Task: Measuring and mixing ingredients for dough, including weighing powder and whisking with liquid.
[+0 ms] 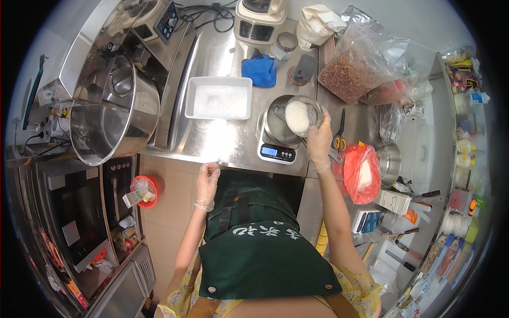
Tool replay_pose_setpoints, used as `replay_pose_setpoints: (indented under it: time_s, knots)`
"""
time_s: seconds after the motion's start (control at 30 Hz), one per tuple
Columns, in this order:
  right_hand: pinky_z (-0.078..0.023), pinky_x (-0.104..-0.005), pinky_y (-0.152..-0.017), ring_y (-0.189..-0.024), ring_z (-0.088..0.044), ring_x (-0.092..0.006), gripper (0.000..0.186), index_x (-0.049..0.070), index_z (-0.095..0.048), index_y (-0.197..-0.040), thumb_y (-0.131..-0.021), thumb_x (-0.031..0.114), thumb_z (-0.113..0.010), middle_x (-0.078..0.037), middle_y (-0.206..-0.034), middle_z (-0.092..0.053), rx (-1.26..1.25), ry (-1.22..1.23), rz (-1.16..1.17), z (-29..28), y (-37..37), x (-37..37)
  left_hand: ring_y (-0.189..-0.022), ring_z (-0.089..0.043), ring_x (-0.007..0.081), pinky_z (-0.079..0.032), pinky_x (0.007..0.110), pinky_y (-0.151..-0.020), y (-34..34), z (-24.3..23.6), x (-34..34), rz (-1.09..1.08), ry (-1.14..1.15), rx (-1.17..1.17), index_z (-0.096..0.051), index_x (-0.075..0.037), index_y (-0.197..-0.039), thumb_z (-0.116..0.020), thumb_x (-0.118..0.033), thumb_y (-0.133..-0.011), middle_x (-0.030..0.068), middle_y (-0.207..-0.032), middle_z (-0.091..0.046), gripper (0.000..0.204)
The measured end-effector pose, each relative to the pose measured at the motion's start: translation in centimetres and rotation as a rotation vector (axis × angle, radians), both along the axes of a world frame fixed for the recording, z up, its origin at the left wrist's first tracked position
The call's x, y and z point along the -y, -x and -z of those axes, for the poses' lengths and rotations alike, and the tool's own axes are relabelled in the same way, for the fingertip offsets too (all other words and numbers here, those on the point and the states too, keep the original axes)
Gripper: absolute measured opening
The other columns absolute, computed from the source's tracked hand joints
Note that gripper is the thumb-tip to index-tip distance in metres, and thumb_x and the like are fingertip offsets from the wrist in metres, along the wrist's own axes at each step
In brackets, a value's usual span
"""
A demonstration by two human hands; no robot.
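My right hand (319, 137), in a clear plastic glove, grips a small round container (296, 115) of white powder or granules, held over a steel bowl (278, 131). A wire whisk appears to rest in that bowl, partly hidden. The bowl sits on a white digital scale (277, 152) with a lit display. My gloved left hand (208, 180) is at the worktop's front edge, fingers curled; whether they hold anything is unclear. A white rectangular plastic tub (217, 98) stands left of the bowl, and scissors (339, 142) lie just right of my right hand.
A large steel mixer bowl (87, 127) stands at left. A blue cloth (259, 69), an appliance (254, 29) and bags (347, 71) are at the back of the steel worktop (185, 148). A red bag (360, 180) and another bowl (389, 164) are at right; a red bucket (156, 199) is below left.
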State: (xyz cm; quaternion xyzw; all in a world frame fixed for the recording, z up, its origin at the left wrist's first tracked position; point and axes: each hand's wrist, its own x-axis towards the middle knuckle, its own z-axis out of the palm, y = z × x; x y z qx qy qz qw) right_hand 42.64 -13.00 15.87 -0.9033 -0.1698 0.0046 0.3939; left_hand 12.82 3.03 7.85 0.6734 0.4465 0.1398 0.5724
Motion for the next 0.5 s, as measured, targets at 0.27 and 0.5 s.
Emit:
replay_pose_setpoints:
  time_s: [0.27, 0.5]
  knots:
    - [-0.05, -0.0501, -0.07, -0.084, -0.061, -0.042, 0.057, 0.005, -0.038, -0.135, -0.08, 0.002, -0.053, -0.018, -0.118, -0.052, 0.149, 0.304, -0.065, -1.2, 2.6, -1.5, -0.08, -0.058, 0.0155, -0.047, 0.03, -0.075, 0.1, -0.2, 0.1, 0.008, 0.009, -0.029, -0.057, -0.003, -0.098, -0.06, -0.01, -0.085, 0.006, -0.091, -0.062, 0.015]
    - [-0.05, -0.0488, -0.068, -0.083, -0.061, -0.0419, 0.058, 0.006, -0.038, -0.136, -0.08, 0.0, -0.053, -0.018, -0.119, -0.051, 0.266, 0.286, -0.097, -0.8, 3.1, -1.7, -0.082, -0.058, 0.0161, -0.047, 0.03, -0.076, 0.6, 0.3, 0.2, 0.006, -0.002, -0.005, -0.057, -0.002, -0.097, -0.06, -0.01, -0.086, 0.0071, -0.092, -0.063, 0.015]
